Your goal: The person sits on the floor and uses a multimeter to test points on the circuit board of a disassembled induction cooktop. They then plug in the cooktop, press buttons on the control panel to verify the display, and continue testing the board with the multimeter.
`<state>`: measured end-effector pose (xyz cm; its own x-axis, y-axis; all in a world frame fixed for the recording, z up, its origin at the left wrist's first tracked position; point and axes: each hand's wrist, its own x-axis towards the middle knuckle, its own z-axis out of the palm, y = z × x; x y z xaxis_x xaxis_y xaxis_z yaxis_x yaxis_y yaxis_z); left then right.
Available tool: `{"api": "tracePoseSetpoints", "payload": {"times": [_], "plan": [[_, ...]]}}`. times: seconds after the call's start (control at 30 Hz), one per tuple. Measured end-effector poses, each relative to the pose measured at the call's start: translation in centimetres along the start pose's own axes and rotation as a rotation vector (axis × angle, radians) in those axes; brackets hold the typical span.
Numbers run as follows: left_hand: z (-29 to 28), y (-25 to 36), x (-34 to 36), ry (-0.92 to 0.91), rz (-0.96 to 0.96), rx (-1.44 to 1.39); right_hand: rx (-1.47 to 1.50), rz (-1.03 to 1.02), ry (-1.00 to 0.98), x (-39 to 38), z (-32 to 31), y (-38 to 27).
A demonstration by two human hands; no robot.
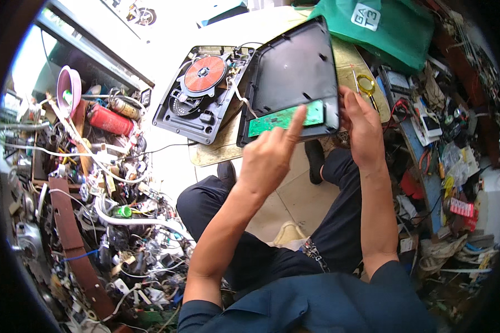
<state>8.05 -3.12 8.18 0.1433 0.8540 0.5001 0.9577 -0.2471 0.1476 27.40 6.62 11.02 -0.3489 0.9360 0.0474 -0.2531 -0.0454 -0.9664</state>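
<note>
The right hand (365, 130) grasps the right edge of a black cover (294, 64), thumb on the near side, and the cover stands tilted with its inner face toward the person. The left hand (268, 158) has its index finger stretched out over a green circuit board (278, 119) set along the cover's lower part; its other fingers are curled, and I cannot tell whether they grip the cover's lower edge or whether the fingertip touches the board. Just left of the cover, the opened black base (169, 114) lies on the surface (208, 156), its round copper-coloured coil (193, 80) facing up, with white wires (238, 94) running toward the cover. A green bag (397, 36) lies behind, to the right
</note>
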Motion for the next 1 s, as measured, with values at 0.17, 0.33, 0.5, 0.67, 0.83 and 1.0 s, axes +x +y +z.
{"api": "tracePoseSetpoints", "payload": {"times": [0.17,0.33,0.5,0.67,0.83,1.0], "plan": [[3.4,2.7,0.2,-0.067,0.122,0.139,0.058,0.118,0.109,-0.7,-5.3,4.5],[5.4,3.3,-0.3,-0.130,0.146,0.135,0.110,0.185,0.191,-0.9,-7.5,7.7],[4.0,3.3,0.0,-0.094,0.143,0.154,0.110,0.105,0.227,-1.0,-5.5,6.2],[0.4,0.7,0.4,-0.052,0.084,0.108,0.170,-0.023,0.090,-0.3,-1.5,3.0],[-3.0,-4.5,-1.4,0.083,-0.074,-0.108,0.205,-0.110,-0.162,1.0,5.3,2.2],[-4.0,-7.9,-3.3,0.206,-0.237,-0.329,-0.484,-0.110,-0.139,1.0,8.3,13.5]]}}
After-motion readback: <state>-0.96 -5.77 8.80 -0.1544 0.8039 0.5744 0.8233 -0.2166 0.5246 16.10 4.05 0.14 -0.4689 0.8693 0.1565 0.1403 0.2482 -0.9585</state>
